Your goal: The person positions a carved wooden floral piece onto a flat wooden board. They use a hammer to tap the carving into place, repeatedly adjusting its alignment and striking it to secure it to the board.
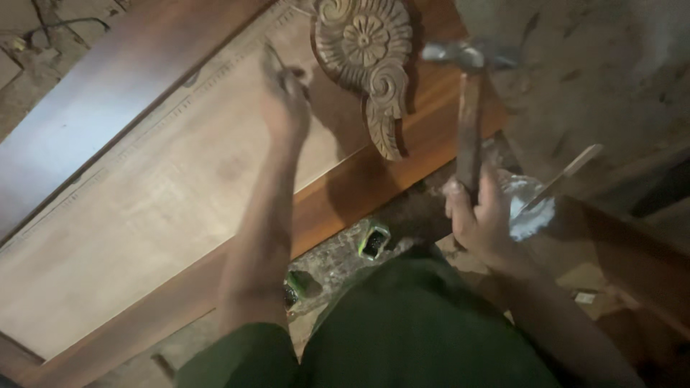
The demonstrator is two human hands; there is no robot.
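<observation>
A carved wooden ornament (pixel 368 61) with a flower and scrolls lies on a large wooden door panel (pixel 158 208) that stretches across the floor. My left hand (pixel 284 97) reaches out to the panel just left of the carving, fingers pinched together; whether something small is between them is too blurred to tell. My right hand (pixel 480 215) grips the wooden handle of a hammer (pixel 468 108), whose metal head is raised to the right of the carving.
A small green and black object (pixel 374 241) lies on the rough ground by the panel's near edge, another (pixel 296 284) beside my knee. A clear plastic bag (pixel 528 205) with a flat wooden stick sits right of my hand. Concrete floor at right.
</observation>
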